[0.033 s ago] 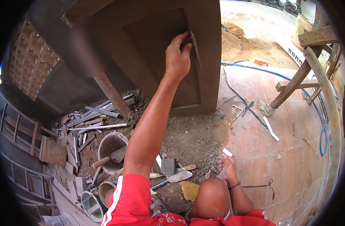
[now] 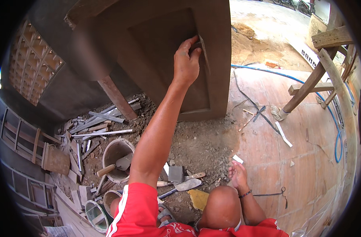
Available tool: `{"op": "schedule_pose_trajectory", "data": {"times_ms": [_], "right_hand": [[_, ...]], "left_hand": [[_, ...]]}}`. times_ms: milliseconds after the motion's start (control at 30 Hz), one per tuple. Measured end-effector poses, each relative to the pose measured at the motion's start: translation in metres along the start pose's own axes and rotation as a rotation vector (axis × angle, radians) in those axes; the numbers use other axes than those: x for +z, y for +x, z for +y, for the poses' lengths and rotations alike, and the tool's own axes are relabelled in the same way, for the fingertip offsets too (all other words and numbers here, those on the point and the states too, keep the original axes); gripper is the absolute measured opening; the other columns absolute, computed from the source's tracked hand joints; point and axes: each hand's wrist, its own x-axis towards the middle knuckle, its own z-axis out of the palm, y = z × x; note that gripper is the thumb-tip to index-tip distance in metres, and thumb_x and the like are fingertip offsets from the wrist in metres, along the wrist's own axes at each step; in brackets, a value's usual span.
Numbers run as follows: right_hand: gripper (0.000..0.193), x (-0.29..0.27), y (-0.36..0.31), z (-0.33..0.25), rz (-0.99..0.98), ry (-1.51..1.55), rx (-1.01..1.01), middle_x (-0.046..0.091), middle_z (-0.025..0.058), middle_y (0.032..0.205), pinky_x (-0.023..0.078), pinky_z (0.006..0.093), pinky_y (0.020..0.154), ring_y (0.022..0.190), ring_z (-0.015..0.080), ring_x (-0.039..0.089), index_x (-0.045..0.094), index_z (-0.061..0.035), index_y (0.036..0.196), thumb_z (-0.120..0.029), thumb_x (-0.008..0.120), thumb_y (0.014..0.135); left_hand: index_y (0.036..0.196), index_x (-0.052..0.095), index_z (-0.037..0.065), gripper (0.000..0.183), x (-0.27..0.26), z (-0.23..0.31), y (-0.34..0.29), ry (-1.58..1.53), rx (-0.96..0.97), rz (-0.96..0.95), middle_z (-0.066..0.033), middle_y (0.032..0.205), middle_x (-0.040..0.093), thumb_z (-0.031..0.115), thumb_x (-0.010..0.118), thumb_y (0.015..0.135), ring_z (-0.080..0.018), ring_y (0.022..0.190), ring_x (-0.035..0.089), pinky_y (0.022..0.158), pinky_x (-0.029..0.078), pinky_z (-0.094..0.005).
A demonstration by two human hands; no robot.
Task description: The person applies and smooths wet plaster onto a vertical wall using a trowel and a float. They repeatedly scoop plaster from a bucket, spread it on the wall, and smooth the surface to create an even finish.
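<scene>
My left hand (image 2: 187, 61) is raised at the far end of my outstretched arm. Its fingers and thumb pinch a thin flat trowel (image 2: 204, 53), seen almost edge-on, at the right inner edge of a recessed panel. That panel is part of a dark grey plastered block (image 2: 220, 87). Low on the right, beside my bent knee, my right hand (image 2: 238, 175) is turned palm up with loosely curled fingers. A small white piece (image 2: 237, 159) lies just past its fingertips; whether they touch it I cannot tell.
A mortar bucket (image 2: 109, 152) with a wooden-handled trowel (image 2: 123, 162) inside stands left of my arm. Below the block lie a grey cube (image 2: 175, 173) and a pointing trowel (image 2: 188, 185). Scrap wood (image 2: 97, 122) is piled left. A blue hose (image 2: 275, 70) and wooden trestle (image 2: 306, 91) stand right.
My left hand and the trowel have shifted very slightly downward along the panel edge. My right hand has stayed in place.
</scene>
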Motion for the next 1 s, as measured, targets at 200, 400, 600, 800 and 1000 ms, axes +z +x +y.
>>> {"op": "schedule_pose_trajectory", "data": {"times_ms": [200, 400, 600, 800, 1000], "right_hand": [[0.025, 0.010, 0.001, -0.003, -0.033, 0.018, -0.002, 0.061, 0.0053, 0.078, 0.043, 0.0248, 0.051, 0.061, 0.0127, 0.055, 0.055, -0.0065, 0.116, -0.022, 0.057, 0.097], [0.026, -0.003, 0.002, -0.007, 0.007, 0.020, -0.002, 0.061, 0.0055, 0.078, 0.043, 0.0250, 0.052, 0.061, 0.0127, 0.055, 0.054, -0.0061, 0.117, -0.021, 0.056, 0.097], [0.025, -0.028, 0.005, -0.011, 0.049, 0.011, -0.036, 0.058, 0.0051, 0.078, 0.041, 0.0269, 0.052, 0.064, 0.0147, 0.054, 0.056, -0.0075, 0.116, -0.023, 0.058, 0.096], [0.026, -0.036, 0.006, -0.023, 0.031, 0.025, -0.059, 0.060, 0.0052, 0.078, 0.043, 0.0255, 0.053, 0.062, 0.0126, 0.055, 0.056, -0.0051, 0.117, -0.021, 0.057, 0.096], [0.025, -0.031, 0.005, -0.023, 0.016, 0.043, -0.046, 0.060, 0.0056, 0.078, 0.043, 0.0255, 0.053, 0.062, 0.0128, 0.055, 0.056, -0.0050, 0.115, -0.020, 0.058, 0.096]], "left_hand": [[0.124, 0.057, -0.004, 0.038, 0.013, -0.021, -0.049, 0.124, -0.040, 0.102, -0.0159, 0.115, 0.061, 0.002, 0.060, 0.087, -0.0254, 0.108, 0.060, 0.095, 0.045, -0.0329], [0.120, 0.056, -0.003, 0.041, 0.045, 0.004, -0.019, 0.300, 0.260, 0.517, -0.0165, 0.104, 0.055, 0.000, 0.065, 0.080, -0.0330, 0.096, 0.058, 0.085, 0.047, -0.0393], [0.111, 0.058, 0.003, 0.036, 0.080, -0.005, 0.004, 0.505, 0.324, 0.579, -0.0140, 0.100, 0.057, 0.000, 0.068, 0.076, -0.0344, 0.095, 0.055, 0.082, 0.047, -0.0416], [0.111, 0.059, 0.005, 0.037, 0.093, -0.033, -0.059, 0.524, 0.262, 0.351, -0.0133, 0.100, 0.057, -0.001, 0.068, 0.076, -0.0340, 0.094, 0.055, 0.082, 0.047, -0.0425], [0.113, 0.058, 0.005, 0.038, 0.064, 0.013, 0.000, 0.504, 0.369, 0.520, -0.0134, 0.102, 0.056, -0.002, 0.067, 0.076, -0.0342, 0.095, 0.055, 0.083, 0.048, -0.0424]]}}
